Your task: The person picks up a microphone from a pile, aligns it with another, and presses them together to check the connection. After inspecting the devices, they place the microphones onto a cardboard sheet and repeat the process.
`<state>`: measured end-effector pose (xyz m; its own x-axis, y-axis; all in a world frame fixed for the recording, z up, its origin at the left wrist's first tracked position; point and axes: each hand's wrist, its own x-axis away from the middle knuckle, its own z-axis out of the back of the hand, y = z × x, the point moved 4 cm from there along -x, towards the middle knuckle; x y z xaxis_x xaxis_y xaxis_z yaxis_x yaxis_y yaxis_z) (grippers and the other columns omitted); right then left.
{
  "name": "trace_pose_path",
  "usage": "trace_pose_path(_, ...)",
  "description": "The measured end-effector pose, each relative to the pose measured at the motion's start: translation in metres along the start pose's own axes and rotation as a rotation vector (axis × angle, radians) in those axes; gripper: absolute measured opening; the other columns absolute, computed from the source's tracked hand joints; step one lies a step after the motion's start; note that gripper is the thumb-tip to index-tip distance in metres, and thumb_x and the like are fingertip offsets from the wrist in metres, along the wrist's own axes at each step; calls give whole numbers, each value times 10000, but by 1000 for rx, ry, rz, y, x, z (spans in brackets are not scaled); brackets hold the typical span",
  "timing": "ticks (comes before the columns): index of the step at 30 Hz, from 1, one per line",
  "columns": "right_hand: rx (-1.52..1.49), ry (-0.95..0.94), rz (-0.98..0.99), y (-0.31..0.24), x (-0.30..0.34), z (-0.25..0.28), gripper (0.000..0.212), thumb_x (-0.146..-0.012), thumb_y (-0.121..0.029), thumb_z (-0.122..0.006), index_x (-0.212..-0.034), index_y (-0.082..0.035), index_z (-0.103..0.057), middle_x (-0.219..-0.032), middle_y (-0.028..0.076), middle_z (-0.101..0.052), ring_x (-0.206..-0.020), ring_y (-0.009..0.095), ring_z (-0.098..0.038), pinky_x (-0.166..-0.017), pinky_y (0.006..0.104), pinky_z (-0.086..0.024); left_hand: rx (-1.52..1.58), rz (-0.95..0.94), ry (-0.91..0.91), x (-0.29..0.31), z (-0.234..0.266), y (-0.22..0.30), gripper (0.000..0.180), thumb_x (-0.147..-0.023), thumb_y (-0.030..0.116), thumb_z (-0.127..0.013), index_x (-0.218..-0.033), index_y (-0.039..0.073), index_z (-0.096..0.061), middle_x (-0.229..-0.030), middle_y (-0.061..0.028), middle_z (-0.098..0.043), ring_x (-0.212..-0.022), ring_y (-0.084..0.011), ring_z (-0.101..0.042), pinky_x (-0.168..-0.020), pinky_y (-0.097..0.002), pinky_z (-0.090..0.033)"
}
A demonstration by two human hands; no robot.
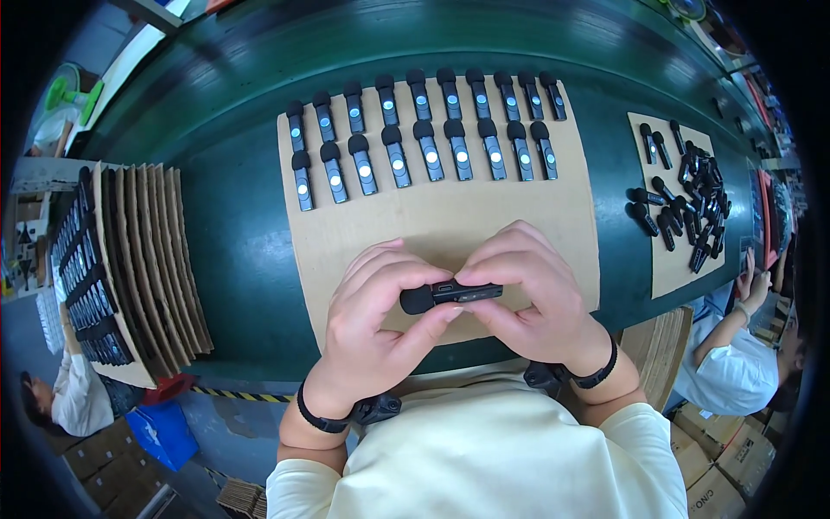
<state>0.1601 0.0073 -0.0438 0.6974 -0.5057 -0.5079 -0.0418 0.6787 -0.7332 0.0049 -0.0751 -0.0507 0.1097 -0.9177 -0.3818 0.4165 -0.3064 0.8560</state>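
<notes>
Between my two hands is a small black wireless microphone [471, 292] with a round foam windscreen, held level above the near part of a cardboard sheet [415, 227]. My left hand [373, 310] pinches it near the foam end, thumb below and fingers above. The body end is gripped by my right hand [529, 294] in the same way. A small port shows on the side facing up. Farther back on the sheet, matching microphones [430, 156] lie in two rows, foam ends away from me, each with a pale round spot on its body.
To the right, a second cardboard sheet [670, 275] bears a loose heap of microphones [705, 195]. Layered cardboard sheets with microphones [143, 268] stand at the left. The green table [233, 259] lies beneath. Co-workers sit at both sides; a blue bin [162, 432] is on the floor.
</notes>
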Motion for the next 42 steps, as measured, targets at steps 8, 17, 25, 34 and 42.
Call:
trace_pose_path(8, -79, -1, -115, 3, 2, 8, 329, -755, -32, -774, -1044, -40, -617, -989, 100, -658, -884, 233, -605, -768, 334, -459, -49, -65, 26, -5, 4, 5, 278, -733, 46, -788, -975, 39, -651, -893, -92, -671, -832, -273, -641, -942, -473, -458)
trace_pose_path(17, 3, -12, 25, -9, -6, 7, 253, -788, -25, -749, -1010, -40, -629, -982, 116, -658, -840, 237, -611, -752, 335, -473, -86, -52, -28, -5, -4, 2, 310, -702, 0, -768, -980, 47, -638, -1004, -112, -654, -912, -300, -626, -933, -447, -466)
trace_pose_path(25, -238, 34, -58, -3, -2, 14, 213, -801, -9, -736, -991, -22, -641, -989, 160, -660, -855, 256, -644, -770, 342, -509, 128, 133, -41, 2, 5, -2, 339, -800, 107, -768, -1080, -24, -629, -1076, -138, -667, -1040, -249, -622, -979, -401, -464)
trace_pose_path(34, -238, 96, -146, -4, 0, 12, 278, -759, -16, -778, -1006, -10, -649, -988, 165, -658, -888, 271, -658, -776, 344, -531, 463, 361, -33, 14, 7, -8, 308, -858, 55, -728, -1135, -32, -626, -1071, -100, -680, -1011, -177, -631, -906, -307, -487)
trace_pose_path(42, 70, -30, 2, -13, -4, 9, 357, -701, -46, -827, -1019, -15, -669, -933, 116, -645, -785, 269, -620, -673, 345, -502, 398, 289, 26, 12, 11, -2, 292, -842, 32, -736, -1114, -21, -644, -1059, -106, -681, -986, -186, -634, -899, -301, -489)
